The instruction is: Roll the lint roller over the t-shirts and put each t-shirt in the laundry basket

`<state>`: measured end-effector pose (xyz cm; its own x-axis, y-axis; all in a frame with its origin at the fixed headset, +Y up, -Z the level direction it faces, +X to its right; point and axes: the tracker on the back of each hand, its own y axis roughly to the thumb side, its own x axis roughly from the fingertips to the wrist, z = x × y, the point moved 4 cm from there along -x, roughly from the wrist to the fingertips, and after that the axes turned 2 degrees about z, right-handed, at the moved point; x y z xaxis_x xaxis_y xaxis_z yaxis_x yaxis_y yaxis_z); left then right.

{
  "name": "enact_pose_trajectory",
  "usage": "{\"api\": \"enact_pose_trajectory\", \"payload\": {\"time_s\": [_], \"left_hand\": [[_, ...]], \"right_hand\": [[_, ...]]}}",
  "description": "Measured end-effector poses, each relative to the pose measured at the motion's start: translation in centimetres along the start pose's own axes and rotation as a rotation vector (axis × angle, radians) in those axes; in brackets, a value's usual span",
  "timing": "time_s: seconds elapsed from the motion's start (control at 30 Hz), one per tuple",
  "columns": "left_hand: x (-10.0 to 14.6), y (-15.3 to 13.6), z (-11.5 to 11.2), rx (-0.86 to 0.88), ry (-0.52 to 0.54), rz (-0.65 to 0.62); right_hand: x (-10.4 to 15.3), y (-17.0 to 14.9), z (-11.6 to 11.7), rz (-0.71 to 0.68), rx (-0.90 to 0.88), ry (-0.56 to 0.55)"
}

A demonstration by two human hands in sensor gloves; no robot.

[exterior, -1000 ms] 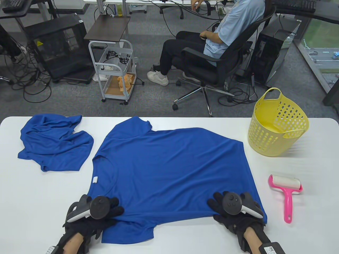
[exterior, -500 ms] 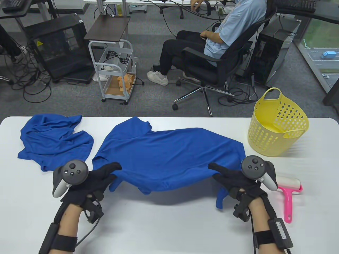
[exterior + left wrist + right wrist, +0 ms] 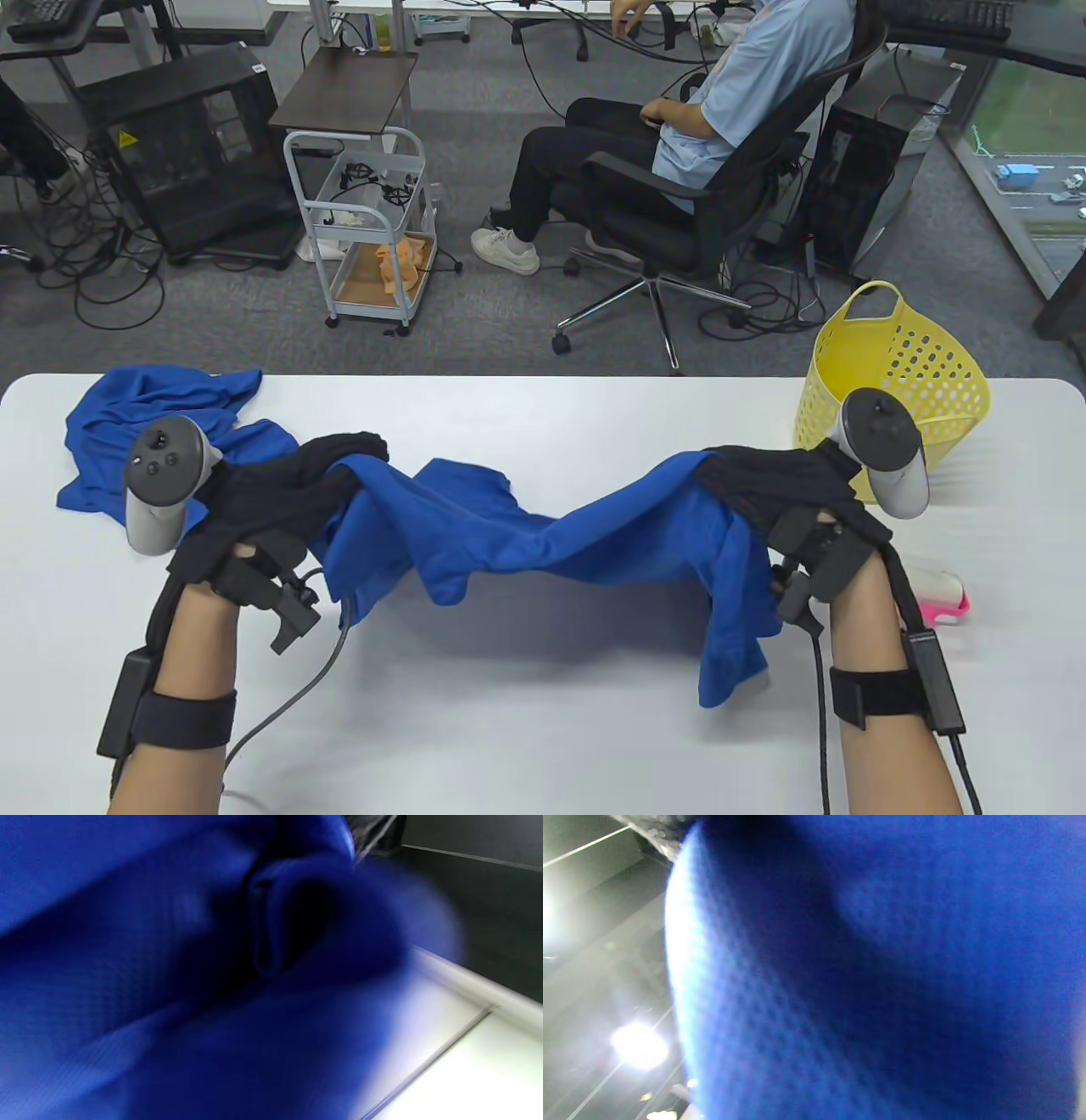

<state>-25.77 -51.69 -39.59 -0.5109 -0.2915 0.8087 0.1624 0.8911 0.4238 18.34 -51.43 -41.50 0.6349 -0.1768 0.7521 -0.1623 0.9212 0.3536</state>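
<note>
A blue t-shirt (image 3: 551, 535) hangs bunched above the table between my two hands. My left hand (image 3: 339, 463) grips its left end and my right hand (image 3: 734, 475) grips its right end, from which a flap hangs down. Blurred blue cloth (image 3: 169, 984) fills the left wrist view, and blue cloth (image 3: 882, 984) also fills the right wrist view. A second blue t-shirt (image 3: 110, 424) lies crumpled at the back left, partly behind my left hand. The yellow laundry basket (image 3: 933, 373) stands at the back right, just behind my right hand. The pink lint roller (image 3: 942, 598) lies at the right, mostly hidden by my right forearm.
The white table (image 3: 543, 722) has bare surface under and in front of the lifted shirt. Beyond the far edge are a white trolley (image 3: 361, 229) and a person on an office chair (image 3: 696, 195).
Both hands took hold of the flat shirt's near edge, lifted it and carried it toward the far side. The shirt went from spread flat to bunched and hanging in the air.
</note>
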Motion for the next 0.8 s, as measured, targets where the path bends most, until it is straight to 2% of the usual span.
{"api": "enact_pose_trajectory", "payload": {"time_s": [0.17, 0.23, 0.27, 0.33, 0.4, 0.47, 0.53, 0.57, 0.67, 0.77, 0.8], "left_hand": [[-2.3, 2.9, 2.2, 0.249, -0.133, 0.022], [-3.3, 3.3, 3.3, 0.285, -0.141, 0.050], [-4.0, 2.9, 4.0, 0.295, -0.141, 0.104], [-5.5, 1.0, 5.1, 0.252, -0.093, 0.258], [-6.7, -2.5, 6.2, 0.053, -0.035, 0.469], [-7.2, -5.4, 6.9, -0.140, 0.045, 0.591], [-7.3, -8.1, 7.2, -0.251, 0.085, 0.681], [-7.4, -9.4, 7.0, -0.277, 0.103, 0.689], [-6.5, -11.9, 6.8, -0.420, 0.273, 0.597], [-4.6, -14.3, 5.2, -0.423, 0.204, 0.607], [-3.7, -15.3, 4.2, -0.427, 0.162, 0.610]], "right_hand": [[-0.4, 4.6, -1.5, -0.088, -0.099, 0.082], [-0.9, 4.7, -2.6, -0.067, -0.098, 0.070], [-1.4, 4.1, -3.5, -0.036, -0.097, 0.042], [-2.6, 1.9, -4.9, 0.094, -0.045, -0.022], [-4.0, -1.7, -6.3, 0.283, 0.187, -0.120], [-5.1, -5.1, -6.6, 0.422, 0.384, -0.191], [-6.0, -7.9, -6.3, 0.508, 0.545, -0.260], [-6.4, -9.7, -5.8, 0.574, 0.647, -0.314], [-6.8, -13.0, -4.5, 0.654, 0.835, -0.444], [-6.8, -15.0, -2.4, 0.641, 0.873, -0.395], [-6.7, -15.7, -1.0, 0.613, 0.898, -0.338]]}}
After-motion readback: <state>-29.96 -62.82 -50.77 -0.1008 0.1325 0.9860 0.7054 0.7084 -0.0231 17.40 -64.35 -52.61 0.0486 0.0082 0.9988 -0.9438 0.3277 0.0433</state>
